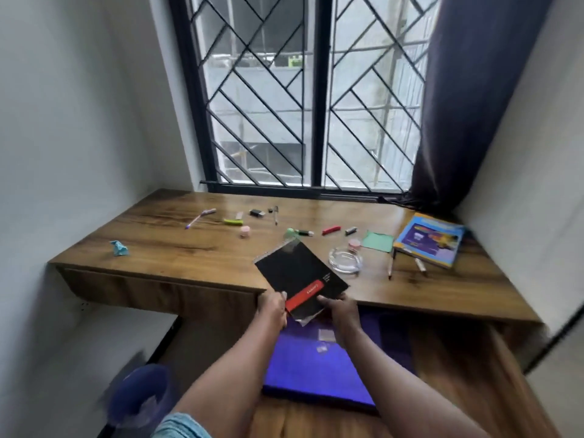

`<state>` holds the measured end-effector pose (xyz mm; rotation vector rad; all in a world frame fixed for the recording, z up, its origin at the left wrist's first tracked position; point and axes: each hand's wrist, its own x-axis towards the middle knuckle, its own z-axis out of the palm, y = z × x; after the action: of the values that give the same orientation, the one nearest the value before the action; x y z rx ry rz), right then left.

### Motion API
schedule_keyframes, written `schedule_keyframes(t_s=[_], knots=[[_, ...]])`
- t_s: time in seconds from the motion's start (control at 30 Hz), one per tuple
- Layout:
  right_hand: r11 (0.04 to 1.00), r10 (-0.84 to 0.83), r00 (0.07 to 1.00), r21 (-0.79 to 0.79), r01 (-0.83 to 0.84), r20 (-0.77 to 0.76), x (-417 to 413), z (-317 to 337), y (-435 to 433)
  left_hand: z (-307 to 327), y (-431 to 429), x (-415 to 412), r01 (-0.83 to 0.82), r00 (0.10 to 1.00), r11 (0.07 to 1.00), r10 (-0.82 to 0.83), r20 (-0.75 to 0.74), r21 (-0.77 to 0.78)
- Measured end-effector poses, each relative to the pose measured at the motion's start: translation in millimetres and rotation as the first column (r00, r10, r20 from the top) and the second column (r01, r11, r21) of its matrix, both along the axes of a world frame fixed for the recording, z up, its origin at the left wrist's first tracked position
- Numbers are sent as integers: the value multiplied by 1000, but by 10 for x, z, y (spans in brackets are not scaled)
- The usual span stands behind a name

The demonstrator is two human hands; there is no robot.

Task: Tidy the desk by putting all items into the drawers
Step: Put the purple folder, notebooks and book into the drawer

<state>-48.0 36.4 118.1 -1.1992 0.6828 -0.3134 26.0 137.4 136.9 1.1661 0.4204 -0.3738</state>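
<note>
Both hands hold a black spiral notebook (297, 273) with a red band, tilted above the desk's front edge. My left hand (274, 308) grips its lower left edge and my right hand (339, 311) grips its lower right corner. Below them an open drawer (448, 352) holds a purple book (316, 371). On the wooden desk (177, 241) lie a purple pen (199, 217), a green marker (233, 221), a red marker (331, 230), a glass ashtray (344, 262), a green note (378, 241) and a colourful book (430, 240).
A crumpled blue paper (118, 248) sits near the desk's left edge. A pencil (392, 263) and other small items lie scattered on the desk. A blue bin (140, 396) stands on the floor at lower left. A barred window (313, 90) and dark curtain (467, 99) back the desk.
</note>
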Motion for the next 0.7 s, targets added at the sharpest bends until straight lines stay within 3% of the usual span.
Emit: schedule_keyframes(t_s=[0.07,0.13,0.27,0.4,0.57,0.7], knots=[[988,-78,997,133,74,20,-376,-55,-177,-125,-162,-220,200,979,967,-192,-61,159],[971,-170,985,167,170,-14,-743,-148,-410,-197,-288,-515,307,951,938,-296,-91,159],[980,-184,971,43,192,-151,-1359,-377,-834,-762,-647,-872,387,919,854,-389,-68,348],[974,-218,940,2,227,-261,-1886,-598,-1191,-1565,-1135,-1031,518,845,769,-529,-82,374],[948,-316,873,-99,301,-371,-2358,-748,-1487,-1160,-1463,-1686,635,722,630,-690,-53,447],[916,-400,776,-249,315,-487,-2534,-865,-1614,-1241,-1714,-1886,684,648,524,-756,-92,507]])
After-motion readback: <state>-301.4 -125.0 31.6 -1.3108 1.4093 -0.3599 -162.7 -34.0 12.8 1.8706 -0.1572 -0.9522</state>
